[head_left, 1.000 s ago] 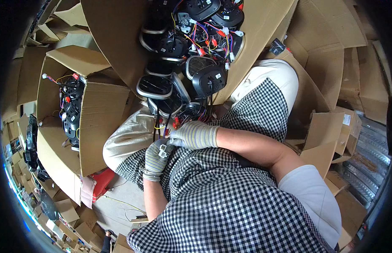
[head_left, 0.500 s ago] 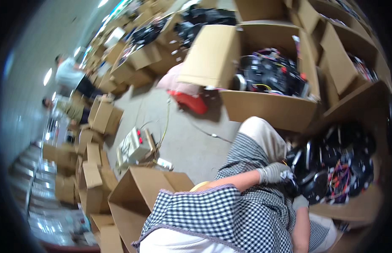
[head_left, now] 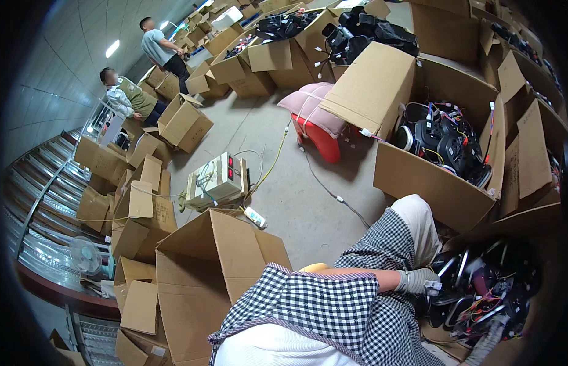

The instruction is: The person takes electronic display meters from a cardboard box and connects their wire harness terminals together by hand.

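My left hand (head_left: 416,281), in a grey-white knit glove, is closed at the near edge of a cardboard box on my right. A small white connector (head_left: 434,285) shows at its fingertips; whatever else it grips is hidden. My right hand (head_left: 492,334), gloved too, reaches into the same box from the lower edge, over coloured wires (head_left: 479,310); its fingers are blurred and partly hidden. Around both hands lie several black plastic parts with shiny silver rims (head_left: 456,310), heaped together with red, yellow and purple wires.
Ahead stands an open carton (head_left: 430,186) of similar black wired parts. A red stool (head_left: 323,143) with a pink cushion is beyond my knee. Left of it are a beige box with red displays (head_left: 218,177), a power strip (head_left: 255,218) and floor cables. An open carton (head_left: 192,287) stands left; two people work farther off.
My view has swung, so the scene sits lower and farther right. My right hand has moved from the box's near side in over the wires. The left hand stays at the box edge.
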A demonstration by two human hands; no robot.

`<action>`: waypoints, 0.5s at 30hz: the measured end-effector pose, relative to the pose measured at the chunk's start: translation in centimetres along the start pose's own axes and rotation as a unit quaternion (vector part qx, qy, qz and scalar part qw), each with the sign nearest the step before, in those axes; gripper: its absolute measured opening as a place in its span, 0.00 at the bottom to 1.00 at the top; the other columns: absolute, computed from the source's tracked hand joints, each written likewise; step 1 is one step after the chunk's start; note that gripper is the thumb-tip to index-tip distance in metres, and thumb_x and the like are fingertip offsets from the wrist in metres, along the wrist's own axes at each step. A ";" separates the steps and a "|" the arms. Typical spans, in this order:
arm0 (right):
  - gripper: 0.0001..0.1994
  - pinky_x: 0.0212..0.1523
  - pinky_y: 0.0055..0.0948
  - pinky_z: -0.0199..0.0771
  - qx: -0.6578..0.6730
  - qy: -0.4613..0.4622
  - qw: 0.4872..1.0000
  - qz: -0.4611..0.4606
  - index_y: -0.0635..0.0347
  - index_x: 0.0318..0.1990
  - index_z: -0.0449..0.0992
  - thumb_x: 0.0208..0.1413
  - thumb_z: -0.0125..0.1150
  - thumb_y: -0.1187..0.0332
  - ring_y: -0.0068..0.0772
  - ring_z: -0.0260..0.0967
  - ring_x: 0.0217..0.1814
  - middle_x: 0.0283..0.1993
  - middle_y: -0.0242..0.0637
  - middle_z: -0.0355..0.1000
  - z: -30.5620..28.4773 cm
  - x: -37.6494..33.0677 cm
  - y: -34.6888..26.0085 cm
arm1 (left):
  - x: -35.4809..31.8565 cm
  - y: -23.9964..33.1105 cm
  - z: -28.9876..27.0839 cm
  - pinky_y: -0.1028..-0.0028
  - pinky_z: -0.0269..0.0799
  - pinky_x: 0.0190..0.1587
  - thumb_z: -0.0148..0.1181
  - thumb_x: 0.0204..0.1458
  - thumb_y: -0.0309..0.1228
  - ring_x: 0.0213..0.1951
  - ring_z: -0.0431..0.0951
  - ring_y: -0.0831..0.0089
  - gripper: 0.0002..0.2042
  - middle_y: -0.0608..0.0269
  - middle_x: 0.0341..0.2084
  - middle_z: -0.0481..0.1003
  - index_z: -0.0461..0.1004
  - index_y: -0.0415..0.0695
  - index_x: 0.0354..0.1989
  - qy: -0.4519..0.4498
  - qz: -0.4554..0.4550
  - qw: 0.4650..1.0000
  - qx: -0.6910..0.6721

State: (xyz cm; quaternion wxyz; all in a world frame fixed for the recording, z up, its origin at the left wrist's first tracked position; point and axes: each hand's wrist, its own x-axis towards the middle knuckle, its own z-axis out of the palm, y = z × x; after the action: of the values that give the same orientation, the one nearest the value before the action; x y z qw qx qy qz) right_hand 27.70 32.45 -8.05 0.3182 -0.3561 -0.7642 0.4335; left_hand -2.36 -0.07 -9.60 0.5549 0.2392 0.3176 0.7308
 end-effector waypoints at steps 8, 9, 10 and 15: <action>0.12 0.48 0.32 0.63 0.170 -0.093 0.967 0.167 0.67 0.42 0.70 0.55 0.49 0.69 0.36 0.63 0.42 0.39 0.40 0.67 16.5 -5.3 -3.2 | 0.9 -0.6 0.1 0.66 0.67 0.31 0.51 0.50 0.31 0.28 0.71 0.58 0.05 0.55 0.24 0.70 0.69 0.43 0.28 0.023 0.165 0.876 0.452; 0.12 0.46 0.32 0.64 0.040 -0.145 0.986 0.069 0.67 0.41 0.70 0.53 0.50 0.68 0.38 0.64 0.41 0.37 0.42 0.67 18.5 -7.0 -4.1 | 1.1 -1.1 -0.2 0.66 0.67 0.32 0.50 0.50 0.31 0.28 0.71 0.57 0.05 0.55 0.24 0.70 0.69 0.43 0.29 0.090 0.113 0.898 0.415; 0.11 0.44 0.33 0.65 -0.092 -0.194 0.976 -0.035 0.66 0.39 0.70 0.52 0.52 0.68 0.41 0.65 0.39 0.36 0.44 0.67 20.4 -8.7 -6.3 | 1.2 -0.9 -0.1 0.66 0.67 0.33 0.49 0.51 0.30 0.29 0.71 0.57 0.05 0.55 0.25 0.70 0.69 0.43 0.31 0.158 0.064 0.911 0.376; 0.08 0.40 0.42 0.67 -0.178 -0.386 0.871 -0.246 0.64 0.32 0.72 0.44 0.51 0.71 0.54 0.65 0.40 0.37 0.54 0.67 24.9 -13.8 -4.8 | 1.8 -1.8 -1.7 0.69 0.66 0.37 0.47 0.54 0.29 0.30 0.69 0.62 0.06 0.57 0.25 0.69 0.71 0.44 0.34 0.194 -0.043 0.939 0.280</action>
State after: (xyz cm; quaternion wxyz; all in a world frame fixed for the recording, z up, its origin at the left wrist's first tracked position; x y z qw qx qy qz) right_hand 14.11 8.46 -16.71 0.0255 -0.0116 -0.9532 0.3011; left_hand -2.85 1.61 -12.10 0.4239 0.2247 0.6212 0.6196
